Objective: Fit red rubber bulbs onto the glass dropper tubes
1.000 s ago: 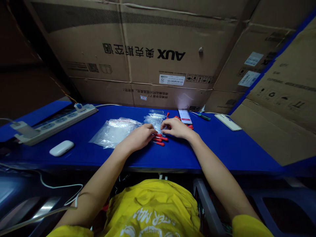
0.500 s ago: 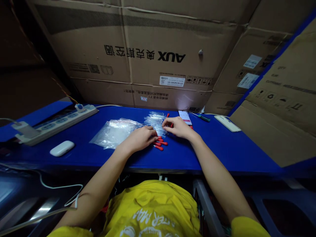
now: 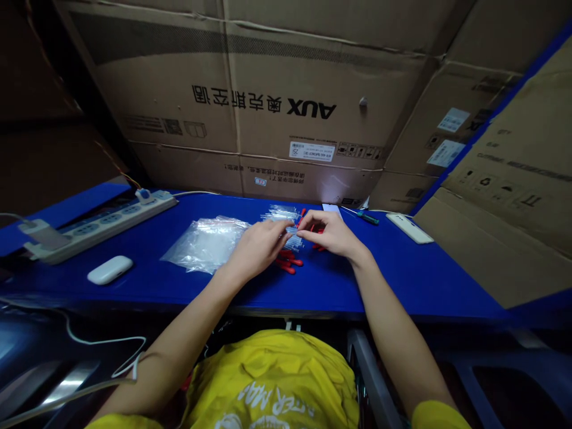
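My left hand is closed in a pinch in front of the pile of thin clear tubes. Its fingertips almost meet those of my right hand, also pinched. A thin clear tube appears between the fingertips, on the right hand's side; what the left fingers hold is too small to make out. Several red rubber bulbs lie just below the left fingers. More red bulbs show behind and under my right hand, partly hidden by it.
Clear plastic bags lie left of the tubes. Farther left are a white case and a power strip. At the back right are a white card, a green-handled screwdriver and a phone. Cardboard walls the blue table.
My left hand has lifted off the red bulbs and moved up and right toward my right hand. The fingertips of both hands now come together over the tubes.
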Demonstrator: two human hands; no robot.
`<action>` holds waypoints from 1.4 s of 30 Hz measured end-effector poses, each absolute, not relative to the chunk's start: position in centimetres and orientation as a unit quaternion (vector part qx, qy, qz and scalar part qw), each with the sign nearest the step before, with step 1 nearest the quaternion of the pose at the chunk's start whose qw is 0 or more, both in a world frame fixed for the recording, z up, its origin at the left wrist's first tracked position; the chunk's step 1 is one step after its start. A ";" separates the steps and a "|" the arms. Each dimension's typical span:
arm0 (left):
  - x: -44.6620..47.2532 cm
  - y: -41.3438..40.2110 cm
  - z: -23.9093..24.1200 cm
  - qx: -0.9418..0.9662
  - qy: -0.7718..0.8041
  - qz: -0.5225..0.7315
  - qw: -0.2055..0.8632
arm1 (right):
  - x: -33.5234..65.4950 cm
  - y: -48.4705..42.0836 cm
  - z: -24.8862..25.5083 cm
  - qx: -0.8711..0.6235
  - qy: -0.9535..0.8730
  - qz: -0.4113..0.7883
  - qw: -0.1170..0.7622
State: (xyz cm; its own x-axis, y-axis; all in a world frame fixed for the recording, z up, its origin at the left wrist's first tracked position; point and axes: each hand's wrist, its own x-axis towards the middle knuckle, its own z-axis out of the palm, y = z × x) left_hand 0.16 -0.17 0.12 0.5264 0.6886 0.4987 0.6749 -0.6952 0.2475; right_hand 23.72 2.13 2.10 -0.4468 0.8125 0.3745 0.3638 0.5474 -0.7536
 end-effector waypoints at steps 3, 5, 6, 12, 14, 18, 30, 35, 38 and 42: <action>0.3 -0.2 -0.1 0.882 0.403 0.240 0.048 | 24.0 1.2 2.2 -0.375 -0.796 0.285 0.381; 0.1 -0.1 -0.3 0.884 0.404 0.232 0.039 | 25.2 0.7 1.8 -0.412 -0.789 0.271 0.366; 0.0 -0.1 -0.4 0.884 0.407 0.230 0.031 | 26.0 0.6 1.5 -0.444 -0.788 0.232 0.356; -0.2 0.2 -0.8 0.872 0.447 0.199 0.029 | 30.1 0.7 -1.2 -0.588 -0.781 0.056 0.201; 0.0 0.1 -0.6 0.871 0.450 0.195 0.033 | 30.2 0.8 -1.7 -0.592 -0.782 0.048 0.190; 0.1 -0.1 -0.3 0.883 0.430 0.183 0.040 | 29.8 0.9 -1.9 -0.588 -0.787 0.040 0.182; 0.1 -0.3 0.0 0.894 0.400 0.202 0.028 | 27.0 -1.1 0.9 -0.424 -0.755 0.275 0.418; 0.0 -0.3 0.1 0.867 0.428 0.251 0.033 | 24.7 -1.8 1.3 -0.387 -0.728 0.306 0.475; 0.0 -0.3 0.1 0.859 0.423 0.284 0.045 | 23.7 -1.9 1.1 -0.393 -0.725 0.281 0.490; 0.1 -0.3 0.1 0.850 0.410 0.324 0.067 | 22.7 -1.9 0.7 -0.392 -0.709 0.264 0.524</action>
State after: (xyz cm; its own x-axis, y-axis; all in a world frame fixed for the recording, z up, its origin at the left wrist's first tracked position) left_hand 0.09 -0.34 0.05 0.4537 0.7406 0.4956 0.6543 -0.6544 0.3790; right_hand 22.67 -1.89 0.72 -0.1434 0.8319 0.5361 0.2781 0.5538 -0.7849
